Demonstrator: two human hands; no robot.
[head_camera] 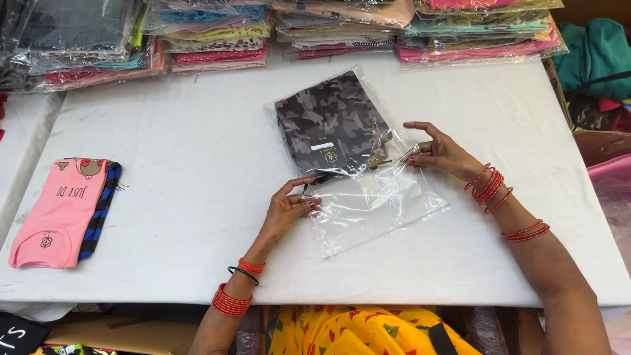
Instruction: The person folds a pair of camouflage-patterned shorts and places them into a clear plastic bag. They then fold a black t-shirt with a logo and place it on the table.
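A clear plastic bag [374,210] lies on the white table [197,151] with a folded dark camouflage garment [328,118] pushed into its far end. My left hand [289,207] pinches the bag's near left edge between thumb and fingers. My right hand [437,151] rests on the bag's right edge, fingers touching the plastic beside the garment. Red bangles circle both wrists.
Stacks of bagged garments [217,39] line the table's far edge. A folded pink garment [56,210] lies on a blue-and-black striped one [98,210] at the left. Teal fabric [595,52] and a box sit off the right side.
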